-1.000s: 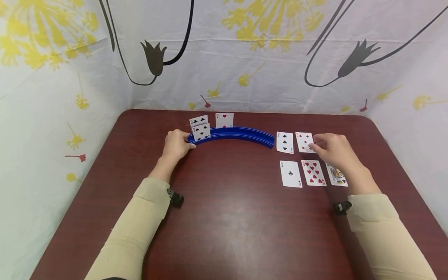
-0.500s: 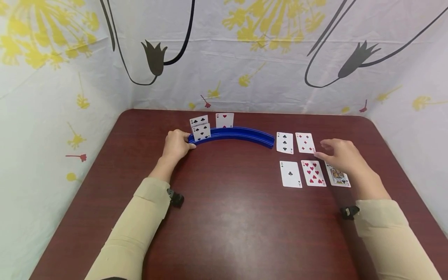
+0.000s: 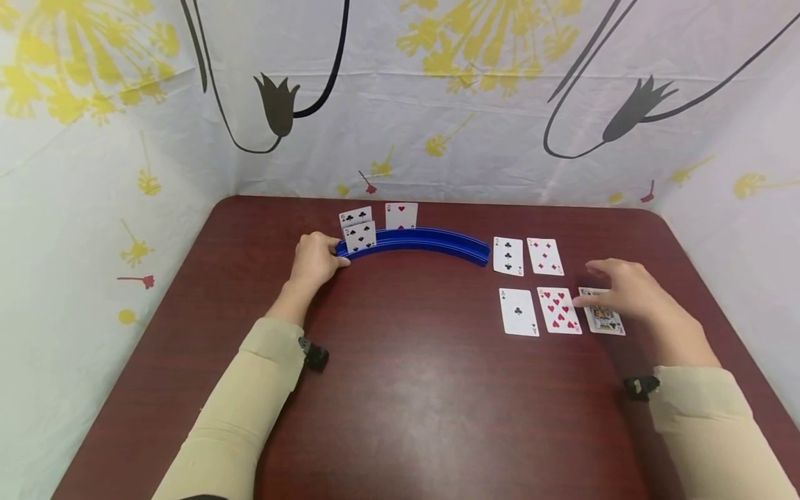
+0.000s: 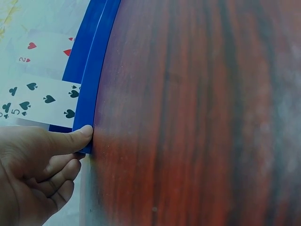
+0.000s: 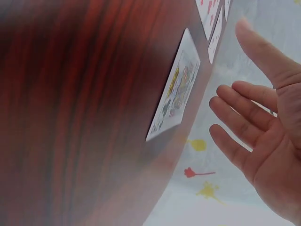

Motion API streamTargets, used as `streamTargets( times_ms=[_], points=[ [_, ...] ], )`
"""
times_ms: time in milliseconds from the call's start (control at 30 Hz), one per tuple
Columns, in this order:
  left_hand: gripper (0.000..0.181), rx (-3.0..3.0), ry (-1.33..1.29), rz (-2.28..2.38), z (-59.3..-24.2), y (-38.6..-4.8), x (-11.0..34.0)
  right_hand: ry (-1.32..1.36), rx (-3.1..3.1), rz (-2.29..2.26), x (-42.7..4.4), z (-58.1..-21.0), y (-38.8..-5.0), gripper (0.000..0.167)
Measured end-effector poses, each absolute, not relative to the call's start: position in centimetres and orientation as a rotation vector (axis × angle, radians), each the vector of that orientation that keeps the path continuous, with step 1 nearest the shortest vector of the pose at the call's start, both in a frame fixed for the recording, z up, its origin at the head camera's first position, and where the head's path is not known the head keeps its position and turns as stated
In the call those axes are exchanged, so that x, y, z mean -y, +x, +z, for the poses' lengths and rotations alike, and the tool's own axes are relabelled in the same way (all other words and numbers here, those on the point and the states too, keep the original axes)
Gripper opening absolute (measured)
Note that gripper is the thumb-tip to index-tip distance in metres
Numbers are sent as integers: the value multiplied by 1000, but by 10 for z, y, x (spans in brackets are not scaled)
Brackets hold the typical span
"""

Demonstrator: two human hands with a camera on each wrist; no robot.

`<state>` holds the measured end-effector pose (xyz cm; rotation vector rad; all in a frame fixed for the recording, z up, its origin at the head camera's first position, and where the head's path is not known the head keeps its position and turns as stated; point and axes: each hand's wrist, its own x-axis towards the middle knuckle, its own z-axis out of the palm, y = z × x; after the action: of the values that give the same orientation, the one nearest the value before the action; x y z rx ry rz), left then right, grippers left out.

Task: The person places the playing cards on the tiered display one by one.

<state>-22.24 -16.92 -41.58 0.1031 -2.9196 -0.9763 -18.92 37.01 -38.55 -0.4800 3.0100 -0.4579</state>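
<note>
My left hand (image 3: 314,260) pinches the left end of a blue curved card holder (image 3: 431,239), its thumb on the front edge in the left wrist view. Standing in the holder are the five of spades (image 4: 49,101), a six of clubs (image 3: 356,215) behind it and the two of hearts (image 3: 401,214). At the right, my right hand (image 3: 640,298) hovers over a king card (image 3: 605,321) with its fingers spread and nothing held. In the right wrist view the king lies flat on the table, apart from the fingers.
Left of the king lie a hearts card (image 3: 559,310) and the ace of clubs (image 3: 519,312). Behind them are a diamonds card (image 3: 546,257) and the three of clubs (image 3: 508,256), close to the holder's right end. A patterned cloth (image 3: 400,160) hangs behind the dark red table (image 3: 425,389).
My right hand has drawn away from the diamonds card, moving right and toward me until it is over the king. The left hand and holder stay put.
</note>
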Motion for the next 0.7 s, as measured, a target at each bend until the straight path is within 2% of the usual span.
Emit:
streamTargets(
  times_ms=[200,333,700],
  points=[
    [47,2920,112,-981,-416,-223,169,-509,-2934,-388,-382,-388,-186,105],
    [47,2922,121,-987,-416,-223,168,-543,-2911,-368,-389,-390,-184,108],
    [48,2929,133,-980,-415,-223,168,-566,-2883,-355,-396,-394,-181,93]
  ],
)
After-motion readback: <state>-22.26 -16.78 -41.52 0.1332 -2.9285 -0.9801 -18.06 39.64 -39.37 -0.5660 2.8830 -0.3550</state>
